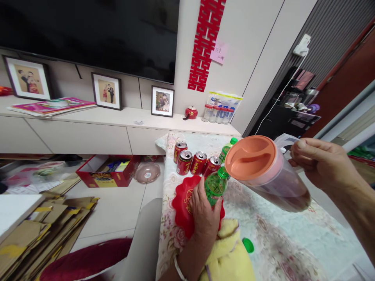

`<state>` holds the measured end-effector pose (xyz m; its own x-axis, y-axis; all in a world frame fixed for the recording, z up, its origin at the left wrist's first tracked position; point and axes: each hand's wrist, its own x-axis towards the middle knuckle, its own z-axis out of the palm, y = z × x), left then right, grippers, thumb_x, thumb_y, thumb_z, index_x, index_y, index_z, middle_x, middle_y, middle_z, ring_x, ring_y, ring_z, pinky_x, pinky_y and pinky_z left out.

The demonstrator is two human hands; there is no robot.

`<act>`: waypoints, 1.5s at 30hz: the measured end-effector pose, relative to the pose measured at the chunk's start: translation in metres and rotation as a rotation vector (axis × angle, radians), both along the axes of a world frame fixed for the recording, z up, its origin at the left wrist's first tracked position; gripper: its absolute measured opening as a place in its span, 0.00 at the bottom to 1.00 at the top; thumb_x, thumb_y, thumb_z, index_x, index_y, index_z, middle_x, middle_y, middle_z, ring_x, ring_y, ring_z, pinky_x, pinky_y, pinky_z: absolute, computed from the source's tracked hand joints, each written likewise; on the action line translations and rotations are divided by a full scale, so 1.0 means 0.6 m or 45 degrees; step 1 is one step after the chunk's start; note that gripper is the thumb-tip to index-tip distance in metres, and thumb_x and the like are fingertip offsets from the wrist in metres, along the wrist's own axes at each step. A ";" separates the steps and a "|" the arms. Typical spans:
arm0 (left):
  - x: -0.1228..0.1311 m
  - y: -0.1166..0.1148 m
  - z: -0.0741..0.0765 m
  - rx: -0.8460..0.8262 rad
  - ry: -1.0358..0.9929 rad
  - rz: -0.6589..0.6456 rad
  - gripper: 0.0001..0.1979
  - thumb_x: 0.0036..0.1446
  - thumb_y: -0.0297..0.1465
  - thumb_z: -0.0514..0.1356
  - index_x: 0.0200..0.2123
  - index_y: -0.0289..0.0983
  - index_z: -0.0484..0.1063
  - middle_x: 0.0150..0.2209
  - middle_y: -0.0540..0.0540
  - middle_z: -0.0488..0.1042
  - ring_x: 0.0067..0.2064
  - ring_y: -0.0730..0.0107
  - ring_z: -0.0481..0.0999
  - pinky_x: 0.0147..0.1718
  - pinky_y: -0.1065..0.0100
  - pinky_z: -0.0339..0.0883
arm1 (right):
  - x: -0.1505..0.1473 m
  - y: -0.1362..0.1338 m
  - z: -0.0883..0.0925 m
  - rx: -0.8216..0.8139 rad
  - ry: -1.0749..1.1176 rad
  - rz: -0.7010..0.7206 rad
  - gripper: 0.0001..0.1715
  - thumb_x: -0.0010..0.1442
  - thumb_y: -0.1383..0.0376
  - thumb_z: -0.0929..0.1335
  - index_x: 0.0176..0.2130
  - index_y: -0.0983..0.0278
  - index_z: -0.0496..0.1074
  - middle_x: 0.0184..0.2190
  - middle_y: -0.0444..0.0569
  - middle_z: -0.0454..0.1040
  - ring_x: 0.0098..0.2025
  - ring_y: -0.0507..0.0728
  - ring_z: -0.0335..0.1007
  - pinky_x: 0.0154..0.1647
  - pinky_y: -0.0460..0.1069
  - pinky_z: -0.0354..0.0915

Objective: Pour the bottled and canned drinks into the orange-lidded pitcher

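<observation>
My left hand (202,208) is wrapped round a green plastic bottle (216,188), which stands at a red scalloped tray (180,199). My right hand (322,158) grips the handle of a clear plastic pitcher (290,187) with an orange lid (250,158). The pitcher is tilted, its lid end toward the bottle's top, and dark brownish liquid lies along its lower side. Whether liquid runs into the bottle cannot be made out. A loose green cap (248,245) lies on the flowered tablecloth (263,226). Beside it is a folded yellow cloth (231,257).
Several opened red drink cans (200,163) stand behind the tray, near a second green bottle (225,152). A white cabinet (131,117) carries picture frames (163,101) and lidded jars (216,114). Flattened cardboard (55,218) and a red box (107,173) are on the floor.
</observation>
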<state>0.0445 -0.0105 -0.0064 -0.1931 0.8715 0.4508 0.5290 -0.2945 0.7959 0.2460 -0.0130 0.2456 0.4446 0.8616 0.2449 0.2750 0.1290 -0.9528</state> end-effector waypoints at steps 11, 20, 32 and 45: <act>0.000 0.000 0.001 0.017 0.000 -0.001 0.35 0.60 0.29 0.65 0.69 0.34 0.60 0.62 0.29 0.74 0.61 0.43 0.75 0.58 0.45 0.71 | 0.001 0.000 -0.001 0.003 -0.006 0.010 0.34 0.26 0.44 0.86 0.15 0.63 0.70 0.13 0.38 0.56 0.17 0.45 0.51 0.21 0.45 0.61; 0.001 0.000 -0.001 0.012 -0.008 0.009 0.36 0.60 0.30 0.65 0.69 0.35 0.59 0.62 0.31 0.74 0.61 0.44 0.75 0.58 0.47 0.70 | 0.003 0.001 -0.001 0.007 -0.011 0.006 0.34 0.27 0.44 0.86 0.15 0.63 0.70 0.13 0.38 0.57 0.17 0.46 0.51 0.21 0.45 0.62; 0.000 0.000 -0.002 0.030 0.001 -0.004 0.35 0.61 0.30 0.65 0.69 0.33 0.59 0.61 0.29 0.74 0.61 0.42 0.75 0.59 0.44 0.70 | 0.003 0.002 -0.001 0.006 -0.003 0.004 0.35 0.26 0.44 0.86 0.15 0.63 0.70 0.13 0.38 0.57 0.17 0.45 0.51 0.21 0.44 0.61; 0.000 0.000 0.002 -0.010 -0.012 -0.009 0.35 0.61 0.30 0.65 0.69 0.33 0.60 0.62 0.29 0.73 0.62 0.42 0.74 0.59 0.45 0.70 | 0.004 0.004 -0.001 0.003 -0.009 -0.005 0.35 0.25 0.43 0.86 0.15 0.63 0.70 0.13 0.38 0.57 0.17 0.45 0.51 0.20 0.45 0.60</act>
